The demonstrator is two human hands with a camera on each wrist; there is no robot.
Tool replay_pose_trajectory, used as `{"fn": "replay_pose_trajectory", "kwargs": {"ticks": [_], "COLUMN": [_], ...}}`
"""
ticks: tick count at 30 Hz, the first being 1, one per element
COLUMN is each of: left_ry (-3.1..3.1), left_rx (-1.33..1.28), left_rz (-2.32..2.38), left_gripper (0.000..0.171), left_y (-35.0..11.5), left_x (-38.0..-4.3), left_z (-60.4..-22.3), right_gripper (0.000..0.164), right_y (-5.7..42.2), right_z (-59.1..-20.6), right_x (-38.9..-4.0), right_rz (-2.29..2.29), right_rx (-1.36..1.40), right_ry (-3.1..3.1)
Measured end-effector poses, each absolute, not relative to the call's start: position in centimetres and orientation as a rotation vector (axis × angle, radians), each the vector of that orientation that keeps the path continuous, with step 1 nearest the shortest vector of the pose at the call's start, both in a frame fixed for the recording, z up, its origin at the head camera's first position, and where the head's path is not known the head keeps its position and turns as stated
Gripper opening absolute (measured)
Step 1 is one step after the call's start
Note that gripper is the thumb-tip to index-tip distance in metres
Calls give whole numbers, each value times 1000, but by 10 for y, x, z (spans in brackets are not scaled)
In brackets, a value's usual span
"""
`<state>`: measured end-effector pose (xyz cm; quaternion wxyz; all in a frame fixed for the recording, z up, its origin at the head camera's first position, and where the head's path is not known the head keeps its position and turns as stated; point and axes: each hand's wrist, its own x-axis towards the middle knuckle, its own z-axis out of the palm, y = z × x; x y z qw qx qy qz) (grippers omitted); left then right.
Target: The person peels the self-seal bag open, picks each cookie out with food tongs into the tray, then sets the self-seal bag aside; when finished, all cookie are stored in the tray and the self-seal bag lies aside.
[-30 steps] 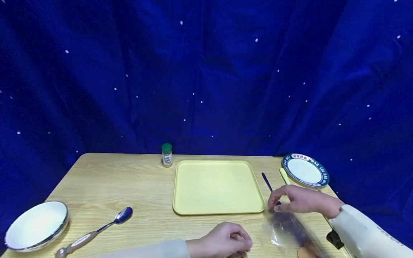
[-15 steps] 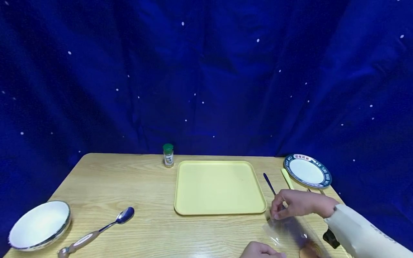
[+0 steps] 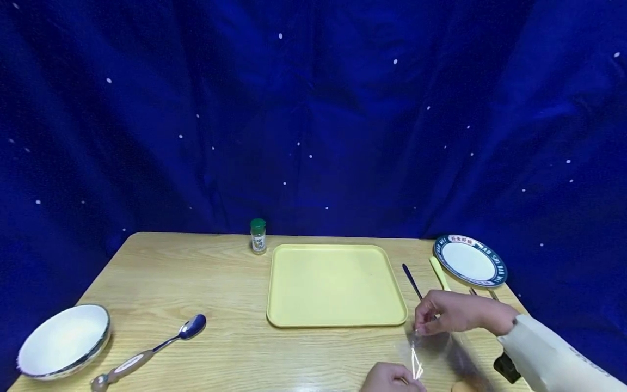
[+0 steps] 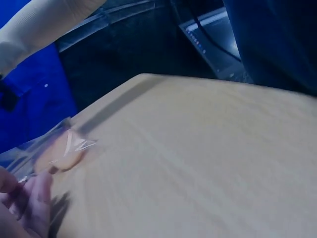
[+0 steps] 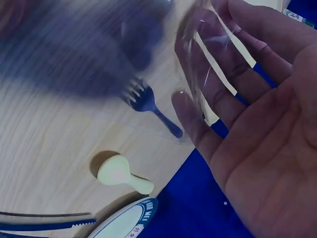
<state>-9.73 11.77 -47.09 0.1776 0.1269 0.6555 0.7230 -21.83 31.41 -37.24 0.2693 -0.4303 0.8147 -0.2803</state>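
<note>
A clear plastic bag (image 3: 416,363) stretches between my hands, its film shiny and partly see-through. My right hand (image 3: 450,313) pinches its upper edge between thumb and fingers, to the right of the yellow tray (image 3: 338,286). At the bottom of the head view, my left hand (image 3: 391,378) is partly cut off. The left wrist view shows that hand's fingers (image 4: 42,193) pinching the bag's other side. Inside the bag are flat, rounded, tan pieces (image 4: 64,151); their kind cannot be made out. Film also covers the right fingers in the right wrist view.
Under the right hand lie a fork (image 5: 143,99) and a pale yellow spoon (image 5: 116,171). Beyond are a toothed metal utensil (image 5: 59,223) and a rimmed plate (image 3: 470,261). Leftward stand a green-capped shaker (image 3: 258,237), a metal spoon (image 3: 147,355) and a white bowl (image 3: 63,340).
My left hand has moved right and down to the bag and now pinches its edge. My right hand has shifted slightly down and right, still holding the bag.
</note>
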Motion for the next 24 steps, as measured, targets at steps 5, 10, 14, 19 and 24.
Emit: {"fn": "replay_pose_trajectory", "kwargs": {"ticks": [5,10,14,19,24], "left_ry": [1929,1849,1874,1939,2049], "left_rx": [254,163,153,179,309], "left_rz": [1987,1969,1949,1885,1723], "left_gripper": [11,7,5,8,11], "left_y": [86,49,19,-11,-42], "left_x": [-104,-114,-124,-136,-145], "left_z": [-460,-449,-444,-437,-431], "right_gripper": [10,14,18,22,27], "right_y": [308,300,289,266,235], "right_z": [-375,-387,-405,-422,-439], "right_x": [-215,-206,-195,-175,-148], "right_rz": [-837,-1008,-1151,-1319,-1497], "right_rx": [-1074,-992,-935,-809,-753], "right_ry": [2131,1959,1858,1830,1721]}}
